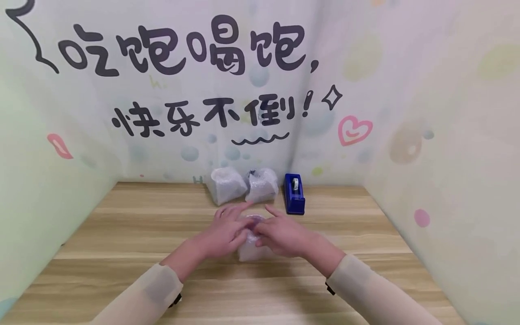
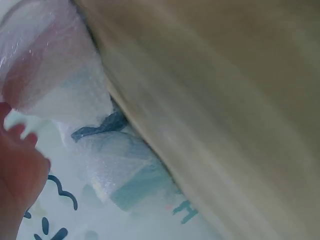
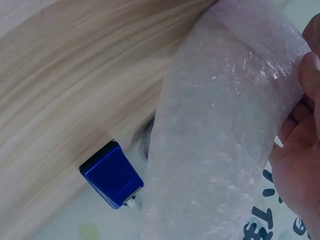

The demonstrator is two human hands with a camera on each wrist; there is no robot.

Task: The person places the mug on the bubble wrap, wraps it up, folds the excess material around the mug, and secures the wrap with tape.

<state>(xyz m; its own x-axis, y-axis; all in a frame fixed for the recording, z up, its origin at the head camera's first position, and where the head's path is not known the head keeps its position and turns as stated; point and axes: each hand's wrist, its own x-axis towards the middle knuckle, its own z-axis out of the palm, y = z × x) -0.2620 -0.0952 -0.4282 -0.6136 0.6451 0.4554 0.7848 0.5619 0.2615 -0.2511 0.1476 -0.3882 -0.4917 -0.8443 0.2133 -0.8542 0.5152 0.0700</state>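
A piece of clear bubble wrap (image 1: 253, 253) stands on the table in front of me, rolled round and gathered at its top; I cannot tell what is inside. My left hand (image 1: 225, 231) pinches its upper left rim between thumb and fingers, the index finger stretched forward. From the other side, my right hand (image 1: 284, 234) grips the upper right rim, its index finger lifted. In the right wrist view the right thumb (image 3: 311, 62) presses on the wrap (image 3: 215, 120), with fingers curled behind. Part of the left hand (image 2: 22, 165) shows beside the wrap (image 2: 55, 60) in the left wrist view.
Two bubble-wrapped bundles, one at the left (image 1: 227, 186) and one at the right (image 1: 262, 185), stand against the back wall. Right of them is a blue tape dispenser (image 1: 294, 195). The wooden table (image 1: 134, 234) meets printed fabric walls at the back and sides.
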